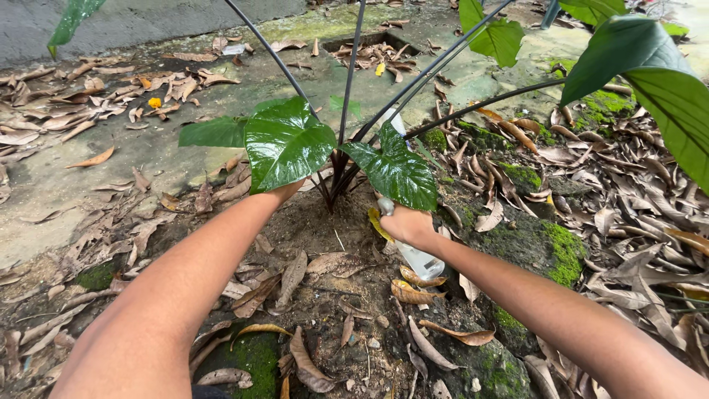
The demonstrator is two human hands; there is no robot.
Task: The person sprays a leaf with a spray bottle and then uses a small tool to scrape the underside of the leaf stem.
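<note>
A clear plastic spray bottle (pixel 418 257) is held in the right hand (pixel 405 225), which is closed around its neck just under the trigger head, the bottle's body slanting down and back toward the wrist over the soil. The left hand (pixel 284 191) has been reached under a broad glossy leaf (pixel 286 142) and is almost wholly hidden by it, so it cannot be told whether it is open or closed, nor whether the leaf or a stalk is being held. Both hands are placed close to the base of the plant (pixel 338 174), where several dark stalks rise from one clump out of bare, dark soil (pixel 317 229). Two of the low leaves, the one over the left hand and a second one (pixel 396 171) just above the right hand, shine strongly (whether from water or from their own gloss cannot be settled from this view), which is judged to suggest that some wetting of the foliage may already have been done. The larger leaves at the upper right look duller, and no spray or drops are seen in the air, so the work is judged to be in its middle rather than finished. The bottle's fill level cannot be read, its body being partly covered by the hand. Dry brown leaves (pixel 413 294) and patches of moss (pixel 561 251) lie all about the plant, with a concrete slab (pixel 88 177) beyond.
</note>
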